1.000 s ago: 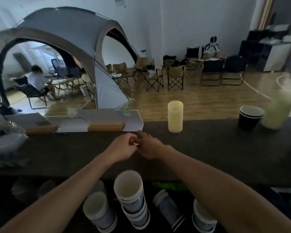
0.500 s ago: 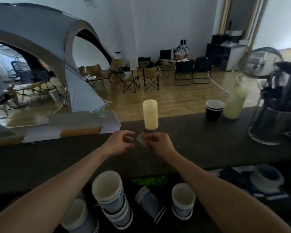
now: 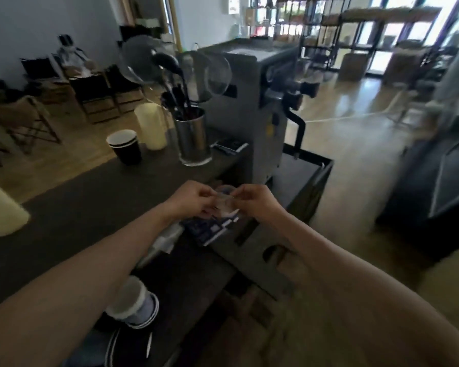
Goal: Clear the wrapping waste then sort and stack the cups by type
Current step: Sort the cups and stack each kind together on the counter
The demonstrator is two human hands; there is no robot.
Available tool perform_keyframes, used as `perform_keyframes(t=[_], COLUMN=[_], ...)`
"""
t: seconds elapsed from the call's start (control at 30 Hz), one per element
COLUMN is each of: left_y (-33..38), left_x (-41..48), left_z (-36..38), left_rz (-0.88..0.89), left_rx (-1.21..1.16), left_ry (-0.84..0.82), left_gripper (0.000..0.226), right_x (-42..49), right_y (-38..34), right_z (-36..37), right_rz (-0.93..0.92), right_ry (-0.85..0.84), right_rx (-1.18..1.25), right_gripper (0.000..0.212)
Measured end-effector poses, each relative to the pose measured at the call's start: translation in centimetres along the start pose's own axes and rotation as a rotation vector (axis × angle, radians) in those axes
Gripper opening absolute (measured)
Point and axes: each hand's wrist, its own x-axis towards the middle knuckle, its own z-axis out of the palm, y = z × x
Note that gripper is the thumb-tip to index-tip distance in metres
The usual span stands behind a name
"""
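I see both hands meeting over the right end of the dark counter (image 3: pixel 90 194). The left hand (image 3: pixel 190 201) and the right hand (image 3: pixel 255 202) each pinch one side of a small scrap of clear plastic wrapping (image 3: pixel 224 201), so each grip is clamped on it, and it hangs between them in the air. Far left on the counter stands a short stack of black paper cups (image 3: pixel 126 148), with a tall cream cylinder (image 3: pixel 151 127) just beside it and a steel utensil holder (image 3: pixel 192 139) to the right. White cups with dark blue stripes (image 3: pixel 134 304) lie low at the near left, below the counter.
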Motion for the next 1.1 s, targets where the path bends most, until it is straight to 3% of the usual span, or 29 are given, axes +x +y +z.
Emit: perform_keyframes(t=[0.13, 0.27, 0.4, 0.6, 0.77, 0.93, 1.1], left_y=[-0.4, -2.3, -5.8, -11.4, -13.1, -13.9, -12.8], left_x=[5.4, 8.4, 10.6, 12.9, 14.1, 14.2, 12.8], left_z=[10.8, 18.0, 19.2, 17.4, 17.5, 17.2, 14.8], left_rz=[0.000, -0.002, -0.079, -0.143, -0.114, -0.109, -0.129], left_rx=[0.123, 0.291, 0.349, 0.345, 0.313, 0.311, 0.316], left_ry=[-0.236, -0.284, -0.231, -0.163, -0.125, -0.105, -0.080], left_gripper=[0.026, 0.029, 0.030, 0.030, 0.030, 0.030, 0.030], right_x=[-3.2, -4.4, -2.8, 2.2, 4.6, 6.1, 4.9], right_y=[8.6, 18.8, 24.3, 28.8, 31.8, 33.0, 28.0], right_z=[-7.7, -10.6, -8.3, -2.6, 0.3, 0.9, 0.0], right_rz=[0.247, 0.539, 0.603, 0.771, 0.822, 0.749, 0.609], right_ry=[0.181, 0.308, 0.345, 0.354, 0.308, 0.131, 0.265], right_rx=[-0.156, -0.225, -0.227, -0.147, -0.150, -0.180, -0.404], right_gripper=[0.004, 0.024, 0.026, 0.010, 0.017, 0.018, 0.005])
